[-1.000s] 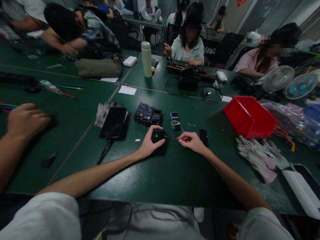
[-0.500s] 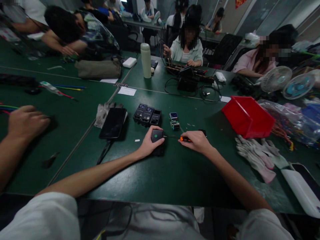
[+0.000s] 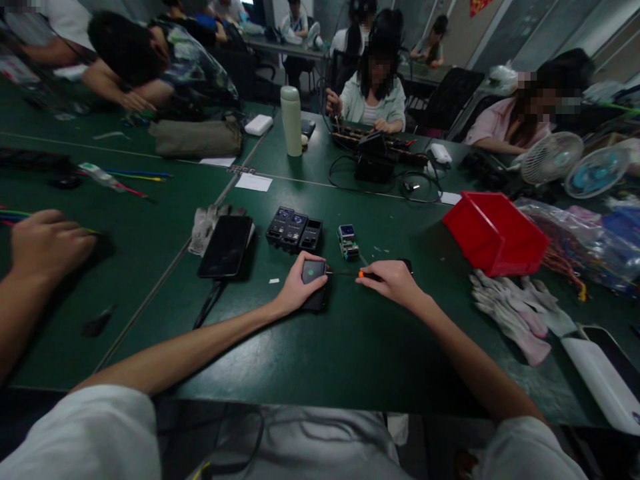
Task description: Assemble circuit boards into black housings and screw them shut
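Note:
Near the middle of the table, my left hand (image 3: 299,287) grips a small black box-shaped casing (image 3: 314,272) with a green dot on its upper face. My right hand (image 3: 393,280) is closed round the orange and black handle of a screwdriver (image 3: 361,274). Its thin shaft lies level and points left, with the tip at the casing's right side; whether it sits in a screw is too small to tell. Just beyond my hands are several black device modules (image 3: 295,230) set side by side and a small circuit board with a dark screen (image 3: 348,241).
A black phone (image 3: 226,247) with a cable lies left, on a work glove. To the right are a red bin (image 3: 495,233), pale gloves (image 3: 523,313) and a white device (image 3: 600,383). Another person's hand (image 3: 53,247) is at far left. A green bottle (image 3: 292,123) stands farther back.
The screwdriver's handle has turned a little in my right hand, its orange part showing differently. My left hand and the casing have barely moved.

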The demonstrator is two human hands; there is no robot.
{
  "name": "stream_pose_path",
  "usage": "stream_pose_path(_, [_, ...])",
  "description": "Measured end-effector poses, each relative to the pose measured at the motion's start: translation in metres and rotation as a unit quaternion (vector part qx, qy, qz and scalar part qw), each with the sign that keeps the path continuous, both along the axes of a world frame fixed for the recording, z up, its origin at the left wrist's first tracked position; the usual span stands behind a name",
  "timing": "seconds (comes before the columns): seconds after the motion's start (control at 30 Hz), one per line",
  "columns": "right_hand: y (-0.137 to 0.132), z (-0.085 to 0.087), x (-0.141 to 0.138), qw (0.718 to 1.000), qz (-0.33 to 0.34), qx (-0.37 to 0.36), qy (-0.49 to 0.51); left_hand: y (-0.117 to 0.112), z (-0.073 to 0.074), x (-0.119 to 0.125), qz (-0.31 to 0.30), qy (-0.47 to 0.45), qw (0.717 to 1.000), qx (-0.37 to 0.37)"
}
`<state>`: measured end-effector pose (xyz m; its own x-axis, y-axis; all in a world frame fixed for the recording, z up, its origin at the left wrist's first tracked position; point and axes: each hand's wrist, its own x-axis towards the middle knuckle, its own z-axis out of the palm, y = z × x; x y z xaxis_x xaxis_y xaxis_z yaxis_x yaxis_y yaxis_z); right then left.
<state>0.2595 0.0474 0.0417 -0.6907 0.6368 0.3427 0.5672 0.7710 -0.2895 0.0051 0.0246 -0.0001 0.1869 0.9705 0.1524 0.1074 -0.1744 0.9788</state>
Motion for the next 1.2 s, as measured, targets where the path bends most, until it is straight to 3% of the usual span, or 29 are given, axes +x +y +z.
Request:
stream_pose_path(0.2, [0.000,-0.006,-0.001,0.999,-0.012,-0.049,0.010,0.000,-0.001,0.000,0.000,0.009,1.000,-0.005])
stream_pose_path(0.5, [0.002,-0.025,0.000,0.999,-0.010,-0.026,0.029,0.002,-0.003,-0.002,0.019,0.036,0.999,-0.010])
stream_pose_path(0.87, [0.005,-0.012,0.004,1.000,0.001,0.018,-0.013,0.003,-0.004,-0.002,0.018,0.044,0.999,-0.006])
stream_pose_path(1.2, [0.002,-0.005,0.002,0.999,-0.007,-0.032,-0.005,0.003,-0.002,-0.002,0.009,0.043,0.999,-0.014])
